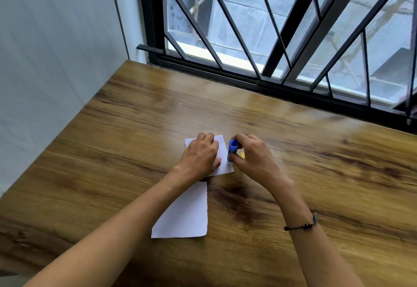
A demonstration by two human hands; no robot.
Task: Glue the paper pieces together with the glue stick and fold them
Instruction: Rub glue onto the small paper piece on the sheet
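Note:
Two white paper pieces lie on the wooden table [316, 185]. The far piece [225, 151] sits under my left hand [200, 156], which presses it flat with fingers bent over its far edge. The near piece [187, 214] lies closer to me, partly under my left forearm. My right hand [252, 156] grips a blue glue stick [232, 149], standing upright at the far piece's right edge. A small yellow part [242, 155] shows beside the stick, mostly hidden by my fingers.
A window with a black metal grille [282, 38] runs along the table's far edge. A white wall [56, 61] borders the table on the left. A dark bracelet [302, 224] circles my right wrist.

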